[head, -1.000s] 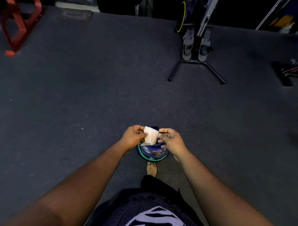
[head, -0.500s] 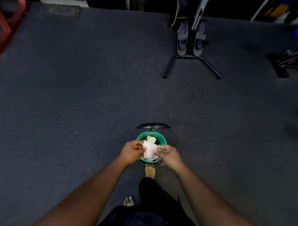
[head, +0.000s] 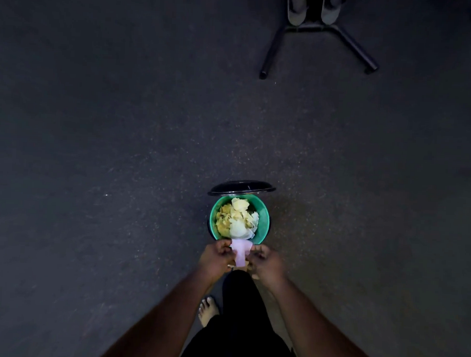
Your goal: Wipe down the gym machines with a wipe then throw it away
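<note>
I hold the wipe (head: 240,251) up with both hands, just at the near edge of the bin (head: 263,222). My left hand (head: 217,255) pinches its left top corner and my right hand (head: 264,260) pinches the right one. The wipe hangs long-ways down, toward my foot (head: 208,310). The green bin is full of crumpled paper (head: 238,217), and its black lid (head: 241,188) stands open at the far side. I cannot see any words.

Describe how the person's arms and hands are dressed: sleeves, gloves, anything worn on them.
Both forearms are bare from the bottom edge of the frame to the wrists, with no sleeves showing. The left hand and right hand wear no gloves. No watch, band or ring can be made out, though the dim light and blur could hide small items.
</note>
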`<state>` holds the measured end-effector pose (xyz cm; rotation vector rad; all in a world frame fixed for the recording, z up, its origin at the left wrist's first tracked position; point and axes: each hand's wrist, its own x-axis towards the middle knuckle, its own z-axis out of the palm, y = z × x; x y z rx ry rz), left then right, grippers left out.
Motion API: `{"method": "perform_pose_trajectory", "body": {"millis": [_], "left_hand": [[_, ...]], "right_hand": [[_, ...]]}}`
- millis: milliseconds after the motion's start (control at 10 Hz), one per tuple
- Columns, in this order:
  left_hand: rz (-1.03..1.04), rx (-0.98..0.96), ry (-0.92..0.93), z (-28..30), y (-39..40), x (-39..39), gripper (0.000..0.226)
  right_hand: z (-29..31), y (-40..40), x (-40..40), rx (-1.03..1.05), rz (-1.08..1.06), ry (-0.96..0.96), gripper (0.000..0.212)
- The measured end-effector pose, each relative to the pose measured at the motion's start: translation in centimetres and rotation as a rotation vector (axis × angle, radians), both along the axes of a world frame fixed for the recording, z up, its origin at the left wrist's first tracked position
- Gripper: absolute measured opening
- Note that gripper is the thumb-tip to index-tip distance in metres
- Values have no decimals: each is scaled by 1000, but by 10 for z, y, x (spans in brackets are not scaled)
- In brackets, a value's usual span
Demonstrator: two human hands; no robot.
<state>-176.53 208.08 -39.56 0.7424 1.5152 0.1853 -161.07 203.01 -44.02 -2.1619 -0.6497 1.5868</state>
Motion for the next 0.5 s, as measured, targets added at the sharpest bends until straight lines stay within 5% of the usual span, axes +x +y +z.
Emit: {"method": "perform_pose_trajectory", "body": {"millis": [200, 300, 400, 500], "left_hand": [[-20, -17, 14, -60, 31, 25, 25], [-53, -24, 23, -87, 37, 31, 43], [-72, -22, 97, -155, 32, 21, 98], [-3, -41, 114, -178, 31, 14, 112]], "right_hand": [[-42, 40, 12, -39, -34, 15, 13], [-54, 55, 13, -60, -27, 13, 35], [-58, 71, 16, -81, 21, 14, 50], [-55, 79, 18, -97, -34, 26, 57]]}}
